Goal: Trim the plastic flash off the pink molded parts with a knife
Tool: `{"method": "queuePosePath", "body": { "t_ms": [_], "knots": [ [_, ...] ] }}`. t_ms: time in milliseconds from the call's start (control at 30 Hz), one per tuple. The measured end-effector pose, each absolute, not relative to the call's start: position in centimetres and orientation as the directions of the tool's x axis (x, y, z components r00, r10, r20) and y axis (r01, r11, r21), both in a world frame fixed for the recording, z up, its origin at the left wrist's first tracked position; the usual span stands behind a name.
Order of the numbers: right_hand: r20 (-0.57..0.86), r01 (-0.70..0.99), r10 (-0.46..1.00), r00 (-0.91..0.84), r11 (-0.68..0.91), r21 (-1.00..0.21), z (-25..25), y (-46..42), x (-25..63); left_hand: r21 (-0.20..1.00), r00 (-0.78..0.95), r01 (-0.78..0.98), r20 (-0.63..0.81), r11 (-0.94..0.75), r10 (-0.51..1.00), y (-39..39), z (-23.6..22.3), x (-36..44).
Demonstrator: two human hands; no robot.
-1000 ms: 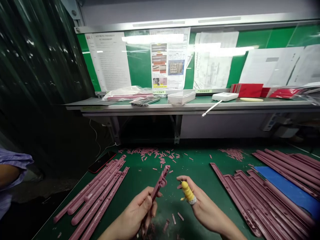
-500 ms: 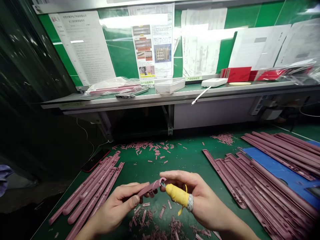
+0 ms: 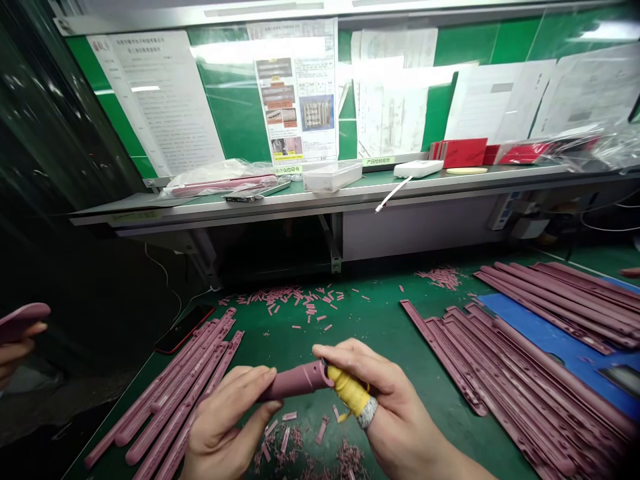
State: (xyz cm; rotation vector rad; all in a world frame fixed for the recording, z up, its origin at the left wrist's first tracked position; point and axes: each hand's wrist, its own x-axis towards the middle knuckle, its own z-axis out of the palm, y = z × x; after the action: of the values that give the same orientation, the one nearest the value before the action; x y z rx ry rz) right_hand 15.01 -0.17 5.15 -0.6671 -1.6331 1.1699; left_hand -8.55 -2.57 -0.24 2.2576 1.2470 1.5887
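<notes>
A pink moulded plastic bar (image 3: 295, 381) lies across both hands, seen end-on and foreshortened. My left hand (image 3: 225, 415) grips its lower part with the fingers curled round it. My right hand (image 3: 370, 393) pinches its upper end between thumb and fingers. A yellow finger wrap (image 3: 349, 391), bound with a white band, covers one right finger and presses against the bar's end. Small pink offcuts (image 3: 283, 440) lie just below my hands on the green bench mat (image 3: 380, 333).
Stacks of long pink bars (image 3: 165, 393) lie to the left, with more (image 3: 520, 373) on a blue mat (image 3: 545, 333) to the right. A black phone (image 3: 183, 329) and scattered offcuts (image 3: 300, 298) lie ahead. A co-worker's hand (image 3: 15, 337) holds a pink piece at far left. A shelf (image 3: 320, 200) stands beyond.
The bar has turned from lying sideways to pointing more toward me, and both hands have closed round it. The view has shifted slightly. A co-worker's hand has appeared at the left.
</notes>
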Motion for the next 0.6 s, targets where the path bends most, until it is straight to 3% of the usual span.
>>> {"method": "queuePosePath", "body": {
  "t_ms": [133,267,333,400,467,533,600],
  "knots": [
    [0.200,-0.125,0.899,-0.388,0.164,-0.978,5.0,-0.4,14.9,0.254,0.129,0.714,0.868,-0.652,0.480,-2.5,-0.4,-9.5],
    [0.018,-0.097,0.883,-0.469,-0.031,-0.995,4.6,-0.5,15.0,0.027,0.230,0.803,0.908,-0.595,0.350,-2.1,-0.3,-10.9],
    [0.002,-0.062,0.872,-0.490,-0.033,-0.997,4.6,-0.3,15.2,-0.031,0.262,0.812,0.912,-0.583,0.316,-2.0,-0.3,-11.3],
    [0.074,0.013,0.884,-0.461,0.090,-0.996,4.7,0.3,15.5,-0.036,0.285,0.797,0.903,-0.602,0.323,-2.2,-0.2,-11.2],
    [0.194,0.093,0.902,-0.385,0.247,-0.965,4.7,1.0,15.8,0.100,0.213,0.772,0.890,-0.627,0.404,-2.5,-0.1,-10.5],
    [0.208,0.075,0.920,-0.332,0.246,-0.966,3.9,1.3,15.8,0.445,-0.001,0.691,0.788,-0.569,0.615,-2.7,0.2,-9.2],
    [0.074,-0.039,0.935,-0.348,0.064,-0.997,2.0,0.7,15.2,0.820,-0.210,0.440,0.491,-0.366,0.846,-2.4,0.7,-7.9]
  ]
}}
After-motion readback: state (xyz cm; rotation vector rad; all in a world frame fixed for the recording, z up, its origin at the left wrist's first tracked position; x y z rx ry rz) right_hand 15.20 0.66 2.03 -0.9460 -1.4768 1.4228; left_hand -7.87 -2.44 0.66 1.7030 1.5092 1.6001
